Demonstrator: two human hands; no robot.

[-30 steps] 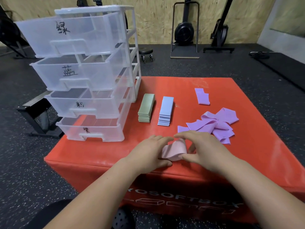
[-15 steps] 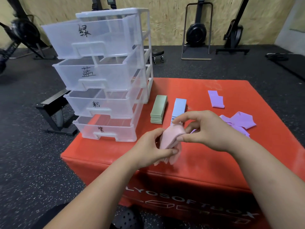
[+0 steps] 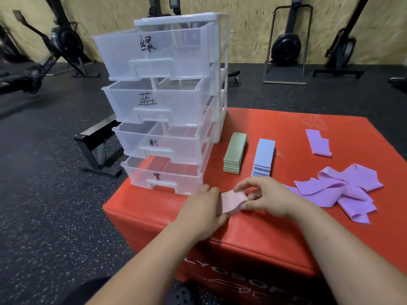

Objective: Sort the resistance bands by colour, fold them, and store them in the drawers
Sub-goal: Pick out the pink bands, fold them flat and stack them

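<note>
Pink rubber, a half-folded resistance band (image 3: 232, 202), is pinched between our two hands low over the near-left part of the red foam box (image 3: 286, 238): our left hand (image 3: 202, 210) grips its left end, while our right hand (image 3: 264, 197) curls thumb and fingers round the folded right edge. We judge the springy fold could pop open if either pinch loosens, or slip off the nearby box edge. Beyond lie a neat green stack (image 3: 234, 153) and blue stack (image 3: 263, 157); a loose purple heap (image 3: 343, 190) lies to the right. Four labelled drawers (image 3: 167, 102) stand pulled out; a hasty drop could land pink in the wrong one.
</note>
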